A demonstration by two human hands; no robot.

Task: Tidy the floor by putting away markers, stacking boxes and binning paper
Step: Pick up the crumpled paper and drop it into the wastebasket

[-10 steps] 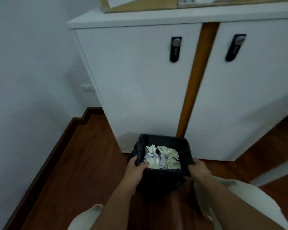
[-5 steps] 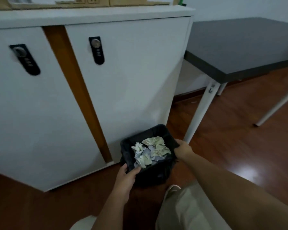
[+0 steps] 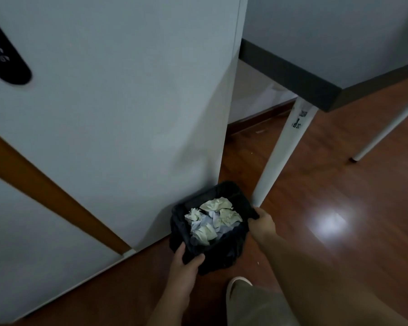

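A small black bin (image 3: 222, 255) lined with a black bag sits low over the wooden floor, right against the white cabinet's corner. Several crumpled balls of white and cream paper (image 3: 212, 222) fill it. My left hand (image 3: 184, 264) grips the bin's near rim, thumb over the edge. At the right rim my right hand (image 3: 262, 223) holds the bag's edge. I cannot tell whether the bin touches the floor.
The white cabinet (image 3: 127, 102) with a black keypad lock (image 3: 3, 57) fills the left. A dark-topped table (image 3: 316, 85) with white legs (image 3: 280, 156) stands just right of the bin. Glossy wooden floor (image 3: 339, 220) spreads to the right. My knee (image 3: 247, 300) is below the bin.
The bin has been carried rightward along the cabinet front to its right corner beside the table leg. Both hands kept their hold on the rim, and the view has closed in and turned right.
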